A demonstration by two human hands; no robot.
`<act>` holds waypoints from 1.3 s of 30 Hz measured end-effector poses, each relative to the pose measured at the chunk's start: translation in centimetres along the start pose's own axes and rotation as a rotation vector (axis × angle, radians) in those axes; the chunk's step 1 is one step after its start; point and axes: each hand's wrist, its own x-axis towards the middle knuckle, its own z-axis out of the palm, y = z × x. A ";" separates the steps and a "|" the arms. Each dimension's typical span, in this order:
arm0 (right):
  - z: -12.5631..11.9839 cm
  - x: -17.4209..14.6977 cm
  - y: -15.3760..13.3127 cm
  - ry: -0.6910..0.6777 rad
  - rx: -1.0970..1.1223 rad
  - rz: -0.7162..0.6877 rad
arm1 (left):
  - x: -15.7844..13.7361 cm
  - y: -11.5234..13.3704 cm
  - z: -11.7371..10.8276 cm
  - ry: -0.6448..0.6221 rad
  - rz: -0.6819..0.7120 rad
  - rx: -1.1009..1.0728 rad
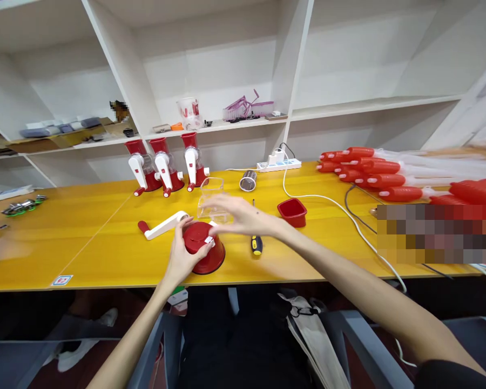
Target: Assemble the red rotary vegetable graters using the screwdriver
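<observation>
My left hand [186, 254] is wrapped round a red round suction base [210, 259] of a rotary grater, which stands on the table near its front edge. A small white piece shows near my left fingertips; I cannot make out what it is. My right hand [241, 213] hovers over the base's right side with thumb and fingers spread. Behind its fingers stands a clear plastic grater housing [213, 186], partly hidden. Left of the base lies a white crank handle [166, 224] with a red knob. To the right are a screwdriver [256, 246] and a red square hopper [292, 212].
A metal grating drum [248, 181] lies farther back. Three assembled red-and-white graters [161, 165] stand at the back left. A power strip [281, 165] and a white cable [328, 198] run along the right. Several bagged red parts [389, 173] are piled there. Another person's hand [4, 251] blurs at far left.
</observation>
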 end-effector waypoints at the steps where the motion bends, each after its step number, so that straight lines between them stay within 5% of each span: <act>1: -0.5 0.3 0.5 0.101 -0.022 0.075 | 0.5 0.0 0.0 -0.018 0.001 -0.002; 4: -0.7 1.8 2.8 0.277 -0.094 0.287 | 2.7 -0.1 -0.7 -0.154 0.005 -0.021; 8: 1.6 3.4 6.4 0.271 -0.104 0.380 | 5.1 -0.3 -1.7 -0.371 -0.017 -0.064; 12: 2.8 3.5 8.7 0.283 -0.069 0.413 | 4.6 -0.6 -1.3 -0.267 -0.063 -0.081; 16: 0.8 3.2 8.8 0.460 -0.035 0.415 | 3.5 -1.0 -0.6 -0.139 -0.091 -0.116; 22: -2.9 3.1 6.3 0.675 0.134 0.329 | 5.3 -1.8 0.1 -0.237 -0.151 -0.200; 26: -3.1 3.3 4.4 0.558 0.281 0.232 | 6.3 -1.9 0.5 -0.293 -0.128 -0.254; 32: -2.0 4.2 3.5 0.374 0.306 0.138 | 7.0 -1.4 -1.5 -0.574 -0.152 -0.270; 39: -2.9 4.9 4.0 0.157 0.415 0.131 | 6.8 -1.2 -1.3 -0.608 -0.110 -0.073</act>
